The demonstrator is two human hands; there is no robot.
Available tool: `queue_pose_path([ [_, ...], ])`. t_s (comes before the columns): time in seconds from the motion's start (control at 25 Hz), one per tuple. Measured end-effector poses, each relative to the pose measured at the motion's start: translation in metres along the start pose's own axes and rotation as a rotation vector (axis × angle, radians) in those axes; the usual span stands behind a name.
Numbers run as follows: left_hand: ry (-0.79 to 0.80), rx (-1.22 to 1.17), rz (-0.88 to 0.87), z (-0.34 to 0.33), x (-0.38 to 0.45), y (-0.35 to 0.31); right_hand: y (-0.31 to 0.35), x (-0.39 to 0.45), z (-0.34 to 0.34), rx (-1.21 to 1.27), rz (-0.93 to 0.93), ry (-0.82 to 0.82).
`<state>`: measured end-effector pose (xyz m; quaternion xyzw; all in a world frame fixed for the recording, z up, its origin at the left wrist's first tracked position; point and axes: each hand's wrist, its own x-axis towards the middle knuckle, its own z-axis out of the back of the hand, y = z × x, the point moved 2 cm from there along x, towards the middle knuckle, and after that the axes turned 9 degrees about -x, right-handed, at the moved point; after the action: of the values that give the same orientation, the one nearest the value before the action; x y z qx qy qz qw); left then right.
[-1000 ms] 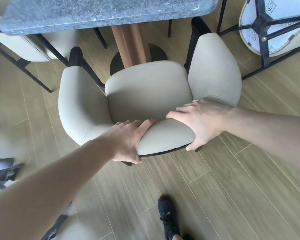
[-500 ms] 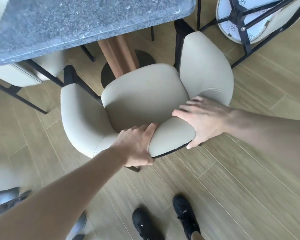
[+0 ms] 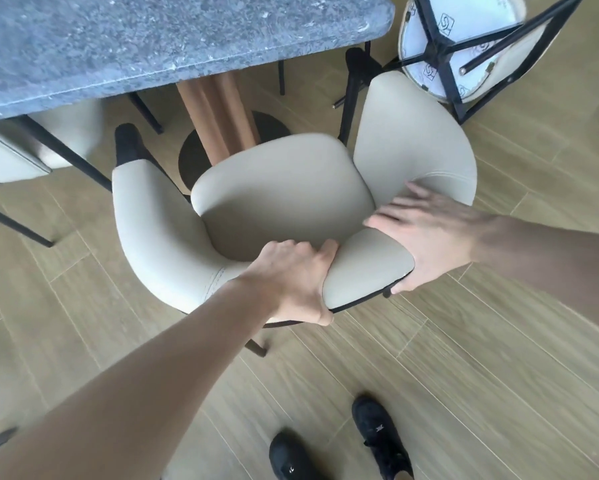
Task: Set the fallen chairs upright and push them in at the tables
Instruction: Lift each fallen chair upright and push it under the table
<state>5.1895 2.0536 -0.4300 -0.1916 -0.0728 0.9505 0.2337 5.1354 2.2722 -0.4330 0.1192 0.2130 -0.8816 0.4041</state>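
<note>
Your left hand is curled over the top edge of the backrest: its fingers are bunched together and hooked down the inner side facing the seat, and the thumb wraps the outer side, so the padded rim is clamped between them. Your right hand sits at the right end of the same rim. Its fingers are fairly straight and slightly fanned, lying across the top where the backrest meets the right wing, while the thumb tucks under the black lower edge. The palm is flat against the padding, so it is more a cupping press than a tight clench.

The chair you hold stands upright on the floor, its seat facing the table. The front of the seat is close to the table's edge but not under it; the seat surface is fully in sight. The brown pedestal and its dark round base are just beyond the seat front. The chair's black front posts rise on either side of the seat.

At upper right a fallen chair lies on its side, the white underside of its seat and black crossed legs turned toward you, just beside the right wing of your chair. At left another chair is tucked partly under the table. Your black shoes stand on the floor behind the chair.
</note>
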Motion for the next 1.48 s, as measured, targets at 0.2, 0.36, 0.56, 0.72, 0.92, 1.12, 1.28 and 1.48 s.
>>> queue_pose_path([
  [0.2, 0.060, 0.001, -0.009, 0.006, -0.034, 0.057, 0.045, 0.036, 0.028, 0.046, 0.036, -0.076],
  [0.36, 0.076, -0.005, 0.027, 0.014, -0.054, 0.103, 0.073, 0.069, 0.053, 0.050, 0.036, -0.108],
  [0.56, 0.107, 0.010, 0.050, 0.026, -0.062, 0.147, 0.088, 0.107, 0.075, 0.027, 0.024, -0.108],
  [0.72, 0.096, 0.007, 0.074, 0.035, -0.059, 0.175, 0.087, 0.133, 0.087, 0.046, -0.002, -0.122],
  [0.92, 0.094, 0.020, 0.067, 0.044, -0.050, 0.194, 0.082, 0.153, 0.090, 0.056, -0.022, -0.138],
  [1.12, 0.114, 0.024, 0.072, 0.051, -0.043, 0.203, 0.078, 0.164, 0.092, 0.076, -0.014, -0.128],
  [1.28, 0.098, 0.024, 0.061, 0.053, -0.037, 0.205, 0.072, 0.168, 0.093, 0.077, -0.014, -0.115],
  [1.48, 0.107, 0.023, 0.071, 0.054, -0.030, 0.205, 0.064, 0.169, 0.094, 0.067, -0.008, -0.109],
])
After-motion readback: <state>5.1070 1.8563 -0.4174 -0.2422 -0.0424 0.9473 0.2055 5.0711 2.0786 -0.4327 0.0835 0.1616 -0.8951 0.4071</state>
